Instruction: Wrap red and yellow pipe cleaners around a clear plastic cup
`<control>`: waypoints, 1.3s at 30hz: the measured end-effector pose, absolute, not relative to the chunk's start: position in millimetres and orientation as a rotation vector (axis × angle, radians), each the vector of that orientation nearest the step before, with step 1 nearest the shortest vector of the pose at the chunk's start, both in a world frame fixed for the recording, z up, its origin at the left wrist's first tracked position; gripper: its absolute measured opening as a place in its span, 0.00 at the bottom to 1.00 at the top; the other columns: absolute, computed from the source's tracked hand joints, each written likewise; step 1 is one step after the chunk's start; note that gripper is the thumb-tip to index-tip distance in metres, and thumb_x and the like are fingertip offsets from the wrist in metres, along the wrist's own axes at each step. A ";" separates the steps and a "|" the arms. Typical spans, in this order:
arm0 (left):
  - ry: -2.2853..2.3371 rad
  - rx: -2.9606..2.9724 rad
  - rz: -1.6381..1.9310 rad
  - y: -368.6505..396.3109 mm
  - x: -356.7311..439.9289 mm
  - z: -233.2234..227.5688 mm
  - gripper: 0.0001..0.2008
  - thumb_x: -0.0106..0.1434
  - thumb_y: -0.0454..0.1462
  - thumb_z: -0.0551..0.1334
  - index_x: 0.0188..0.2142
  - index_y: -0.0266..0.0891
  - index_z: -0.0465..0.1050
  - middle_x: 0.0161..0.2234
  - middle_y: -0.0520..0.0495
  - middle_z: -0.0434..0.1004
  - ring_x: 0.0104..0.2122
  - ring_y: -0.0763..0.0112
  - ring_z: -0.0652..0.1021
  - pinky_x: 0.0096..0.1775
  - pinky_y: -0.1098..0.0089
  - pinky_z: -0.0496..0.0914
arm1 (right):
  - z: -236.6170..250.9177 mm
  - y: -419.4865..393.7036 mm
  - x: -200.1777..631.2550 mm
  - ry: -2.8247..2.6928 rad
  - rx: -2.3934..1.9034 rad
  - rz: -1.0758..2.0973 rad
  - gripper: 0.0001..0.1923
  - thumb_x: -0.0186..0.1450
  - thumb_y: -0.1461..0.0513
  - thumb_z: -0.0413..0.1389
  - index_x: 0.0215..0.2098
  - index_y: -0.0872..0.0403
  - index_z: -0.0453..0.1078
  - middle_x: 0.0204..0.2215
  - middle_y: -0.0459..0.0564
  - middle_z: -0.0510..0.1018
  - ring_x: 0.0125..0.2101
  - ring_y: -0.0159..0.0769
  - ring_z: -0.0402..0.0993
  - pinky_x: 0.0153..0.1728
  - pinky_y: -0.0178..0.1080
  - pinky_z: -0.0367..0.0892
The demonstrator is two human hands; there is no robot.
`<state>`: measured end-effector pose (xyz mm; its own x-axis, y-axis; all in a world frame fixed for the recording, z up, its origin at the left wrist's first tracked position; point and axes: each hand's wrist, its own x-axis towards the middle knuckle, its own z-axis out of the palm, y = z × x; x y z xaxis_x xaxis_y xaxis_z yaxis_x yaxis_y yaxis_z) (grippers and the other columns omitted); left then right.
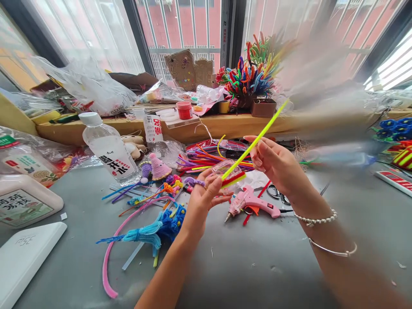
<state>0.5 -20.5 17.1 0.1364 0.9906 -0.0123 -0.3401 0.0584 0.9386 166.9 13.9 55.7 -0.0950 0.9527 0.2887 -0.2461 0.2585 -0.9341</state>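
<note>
A bright yellow-green pipe cleaner (245,153) slants up to the right between my two hands. My left hand (203,201) pinches its lower end between thumb and fingers. A short red and yellow piece (234,179) sticks out beside that grip; whether the hand holds it too is unclear. My right hand (277,165), with bracelets at the wrist, has thumb and fingers around the pipe cleaner's middle, the index finger pointing left behind it. Below the hands lies a pink glue gun (251,201). Blue pipe-cleaner flowers (170,223) rest left of my left wrist.
Loose coloured pipe cleaners (206,159) lie behind my hands. Scissors (277,194) are right of the glue gun. A water bottle (111,152), a white box (27,262) and a curved pink strip (107,262) occupy the left. Pipe-cleaner bouquets (249,79) stand on the sill.
</note>
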 end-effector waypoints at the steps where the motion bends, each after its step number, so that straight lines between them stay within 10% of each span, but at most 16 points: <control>1: 0.880 0.991 1.219 -20.9 0.5 17.0 0.24 0.55 0.42 0.59 0.48 0.39 0.54 0.45 0.40 0.67 0.30 0.66 0.78 0.34 0.65 0.73 | 56.4 15.2 163.7 -1.232 -0.744 1.198 0.15 0.55 0.55 0.58 0.37 0.54 0.69 0.19 0.40 0.62 0.18 0.21 0.53 0.17 0.29 0.51; 39: 0.929 0.786 1.247 -22.7 0.7 22.8 0.21 0.56 0.42 0.59 0.47 0.37 0.57 0.35 0.45 0.70 0.30 0.66 0.78 0.38 0.65 0.72 | 50.2 7.5 160.3 -1.420 -0.779 0.966 0.07 0.59 0.57 0.55 0.28 0.52 0.69 0.19 0.42 0.66 0.18 0.23 0.60 0.16 0.29 0.57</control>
